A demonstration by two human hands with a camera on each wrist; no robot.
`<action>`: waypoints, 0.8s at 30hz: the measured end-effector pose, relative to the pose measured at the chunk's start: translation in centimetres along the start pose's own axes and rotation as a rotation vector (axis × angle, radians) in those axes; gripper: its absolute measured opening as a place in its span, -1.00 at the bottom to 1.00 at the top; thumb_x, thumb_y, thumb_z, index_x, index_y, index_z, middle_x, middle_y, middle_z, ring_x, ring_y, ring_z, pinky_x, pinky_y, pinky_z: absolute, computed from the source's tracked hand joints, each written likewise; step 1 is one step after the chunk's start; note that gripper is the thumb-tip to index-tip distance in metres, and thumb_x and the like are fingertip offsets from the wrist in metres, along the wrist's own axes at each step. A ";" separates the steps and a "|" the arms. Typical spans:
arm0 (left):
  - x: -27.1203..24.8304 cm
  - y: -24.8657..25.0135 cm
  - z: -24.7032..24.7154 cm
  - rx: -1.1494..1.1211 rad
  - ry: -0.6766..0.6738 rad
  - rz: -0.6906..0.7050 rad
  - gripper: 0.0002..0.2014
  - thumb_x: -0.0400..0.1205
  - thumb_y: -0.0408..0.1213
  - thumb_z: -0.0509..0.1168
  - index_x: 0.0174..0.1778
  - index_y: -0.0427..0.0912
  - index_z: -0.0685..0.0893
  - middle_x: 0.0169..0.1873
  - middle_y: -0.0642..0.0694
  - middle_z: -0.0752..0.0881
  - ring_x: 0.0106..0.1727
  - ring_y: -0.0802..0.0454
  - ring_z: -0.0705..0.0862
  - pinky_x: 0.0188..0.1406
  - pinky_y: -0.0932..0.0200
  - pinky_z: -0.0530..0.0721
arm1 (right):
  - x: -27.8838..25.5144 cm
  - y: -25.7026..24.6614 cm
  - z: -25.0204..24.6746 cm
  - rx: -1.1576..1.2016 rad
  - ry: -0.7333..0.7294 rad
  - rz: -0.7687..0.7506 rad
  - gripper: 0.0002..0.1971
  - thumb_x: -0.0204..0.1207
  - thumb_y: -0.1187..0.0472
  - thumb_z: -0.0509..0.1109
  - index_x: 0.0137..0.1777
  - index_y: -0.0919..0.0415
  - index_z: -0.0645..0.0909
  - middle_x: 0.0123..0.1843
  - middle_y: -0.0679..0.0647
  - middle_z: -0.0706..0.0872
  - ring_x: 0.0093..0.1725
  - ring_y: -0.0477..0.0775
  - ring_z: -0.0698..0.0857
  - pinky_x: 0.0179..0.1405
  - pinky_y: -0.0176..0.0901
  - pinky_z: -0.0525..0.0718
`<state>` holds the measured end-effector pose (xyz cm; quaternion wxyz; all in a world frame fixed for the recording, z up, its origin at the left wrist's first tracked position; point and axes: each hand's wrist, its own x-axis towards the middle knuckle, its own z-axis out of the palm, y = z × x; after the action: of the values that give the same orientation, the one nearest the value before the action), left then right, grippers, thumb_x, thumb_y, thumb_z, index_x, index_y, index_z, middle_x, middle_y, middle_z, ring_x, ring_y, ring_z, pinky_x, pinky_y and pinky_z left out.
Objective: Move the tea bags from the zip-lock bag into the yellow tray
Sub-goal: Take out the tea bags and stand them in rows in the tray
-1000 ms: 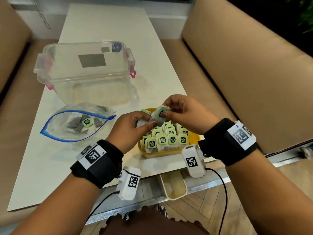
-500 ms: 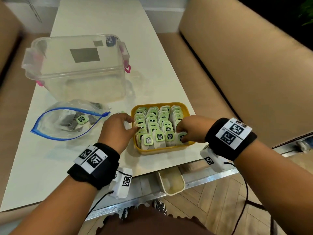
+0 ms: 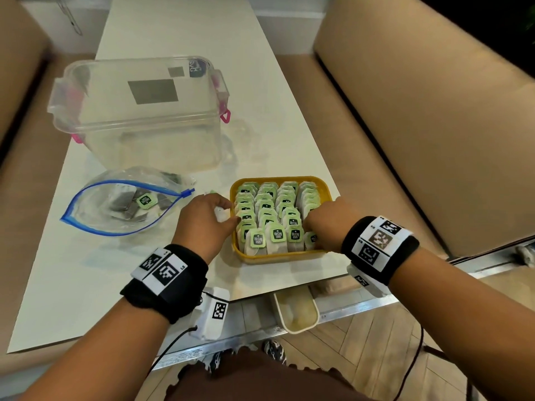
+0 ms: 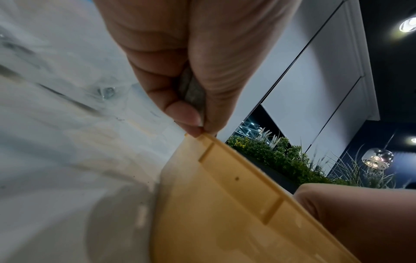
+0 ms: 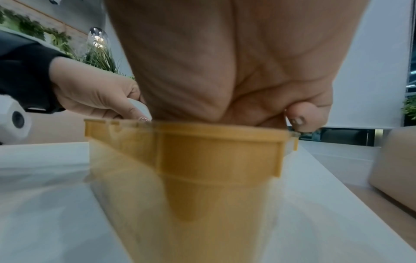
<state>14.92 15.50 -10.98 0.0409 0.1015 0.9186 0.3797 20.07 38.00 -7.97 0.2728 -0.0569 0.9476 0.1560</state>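
Observation:
The yellow tray [image 3: 324, 186] stands near the table's front edge, packed with rows of green-tagged tea bags [image 3: 276, 234]. My left hand [image 3: 228, 217] rests at the tray's left rim and pinches a grey tea bag [image 4: 193, 94] between thumb and fingers [image 4: 186, 113]. My right hand [image 3: 311, 227] is down in the tray's front right corner. Its fingers [image 5: 301, 115] are curled around a tea bag in the right-hand row, mostly hidden. To the left lies the open zip-lock bag [image 3: 95, 221] with a few tea bags [image 3: 144, 201] inside.
A clear plastic box [image 3: 139, 111] with pink clasps stands behind the zip-lock bag. The white table [image 3: 86, 285] runs away from me between two tan benches [image 3: 419, 125]. A cream bin [image 3: 295, 311] hangs below the table's front edge.
Both hands came down from above the tray. The right hand carried its tea bag into the front right corner, and the left settled at the left rim. Little has moved in the last half second.

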 end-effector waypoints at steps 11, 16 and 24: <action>0.0 0.0 0.1 -0.004 0.000 0.002 -0.74 0.45 -0.19 0.54 0.03 -0.12 0.73 0.06 -0.10 0.74 0.11 -0.05 0.66 0.05 0.20 0.49 | 0.5 1.5 -0.2 0.183 0.070 0.002 -0.81 0.56 0.02 0.32 0.11 -0.03 0.67 -0.05 0.02 0.65 0.16 0.16 0.59 -0.04 -0.09 0.48; 0.0 0.0 0.0 -0.004 0.006 0.013 -0.73 0.46 -0.17 0.53 0.04 -0.13 0.73 0.06 -0.11 0.73 0.12 -0.06 0.65 0.05 0.19 0.48 | 0.7 1.7 -0.1 0.082 0.073 -0.022 -0.82 0.56 0.08 0.34 0.10 0.02 0.68 -0.01 0.07 0.64 0.20 0.21 0.56 0.00 -0.08 0.46; -0.3 0.7 -1.3 -0.279 -0.017 0.043 -0.78 0.46 -0.08 0.27 -0.01 0.09 0.70 -0.09 -0.04 0.73 -0.19 -0.06 0.72 -0.07 -0.10 0.74 | -1.1 2.3 -2.6 0.303 0.320 0.031 -0.76 0.55 -0.06 0.36 0.13 -0.01 0.67 0.06 0.02 0.70 0.05 0.05 0.63 -0.06 -0.13 0.55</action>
<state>15.14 15.00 -9.58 0.0541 0.1177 0.8541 0.5037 19.29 39.40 -4.69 0.1221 -0.0245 0.9922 0.0050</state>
